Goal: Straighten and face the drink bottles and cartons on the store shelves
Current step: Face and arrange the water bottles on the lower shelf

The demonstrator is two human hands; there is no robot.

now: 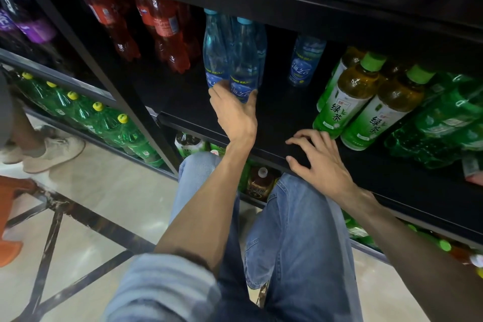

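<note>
My left hand [235, 112] grips the base of a clear blue water bottle [243, 60] that stands at the front of the dark shelf [282, 117], close beside another blue bottle [214, 52]. A third blue bottle [305, 60] stands alone farther back to the right. My right hand [318, 159] rests on the shelf's front edge with fingers spread and holds nothing. Just right of it stand two green-tea bottles [347, 97] with green caps and white-green labels.
Red soda bottles [162, 26] fill the shelf's left part, green soda bottles [449, 117] its right end. A lower left shelf holds a row of green bottles with yellow caps [104, 117]. More bottles [261, 183] sit below my knees. Another person's shoes [52, 151] stand at left.
</note>
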